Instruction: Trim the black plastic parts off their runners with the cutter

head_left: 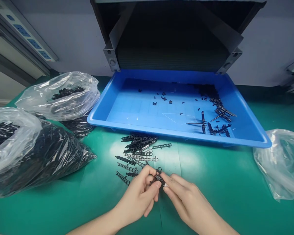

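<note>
My left hand is closed, its thumb and fingers pinching a black plastic part with a small ring at its upper end. From the other side, my right hand grips the same part between thumb and fingertips. Much of the part is covered by my fingers, so its full shape is hidden. Just beyond my left hand lies a loose pile of black plastic strips, several with rings and slots along them. A few single strips are scattered nearer to me.
A blue tray holding small black pieces stands beyond the pile, under a dark conveyor-like chute. Clear bags of black parts sit at left. Another clear plastic bag lies at right on the green tabletop.
</note>
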